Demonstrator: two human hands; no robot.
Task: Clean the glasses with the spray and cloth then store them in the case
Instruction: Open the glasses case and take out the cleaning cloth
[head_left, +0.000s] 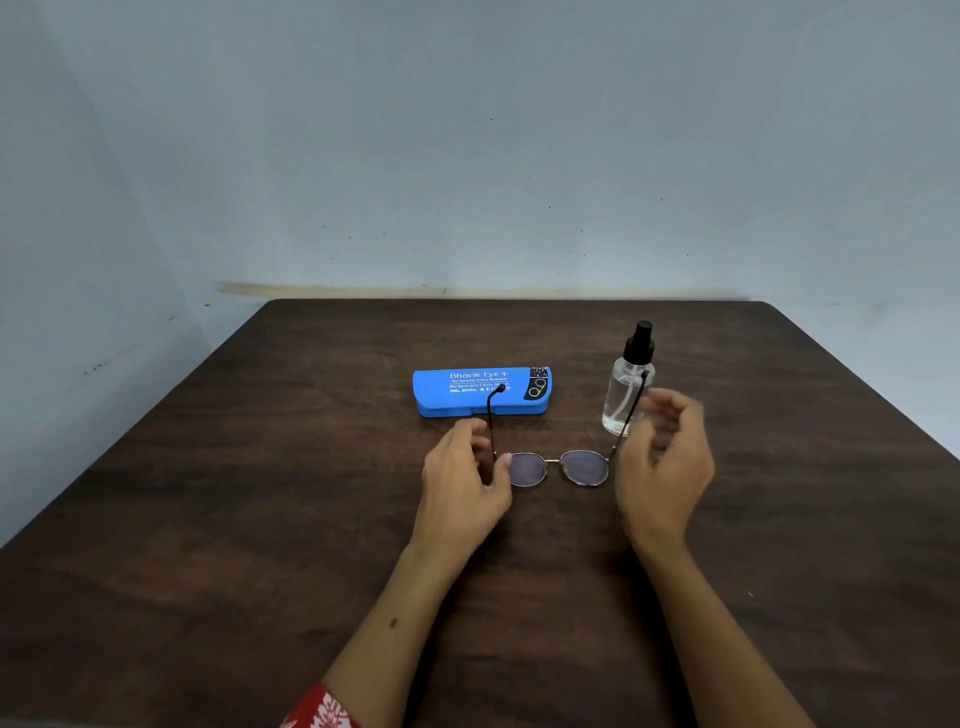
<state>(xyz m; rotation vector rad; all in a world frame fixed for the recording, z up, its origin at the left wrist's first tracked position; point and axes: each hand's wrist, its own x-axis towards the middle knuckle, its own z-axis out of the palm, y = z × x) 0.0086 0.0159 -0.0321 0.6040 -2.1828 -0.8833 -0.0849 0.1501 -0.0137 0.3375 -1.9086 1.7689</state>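
Note:
Thin metal-framed glasses (558, 467) with their temples unfolded sit at the table's middle, lenses toward me. My left hand (462, 488) pinches the left temple near its hinge, between thumb and fingers. Just right of the right temple is my right hand (665, 467), its fingers loosely curled and blurred, with nothing plainly held. A closed blue glasses case (467, 395) with white print lies behind the left hand. Behind the right hand a clear spray bottle (626, 387) with a black pump top stands upright. No cloth is in view.
The dark wooden table (260, 519) stands against a pale blue wall (467, 156). Its far edge runs just behind the case and bottle, and its side edges slant off at left and right.

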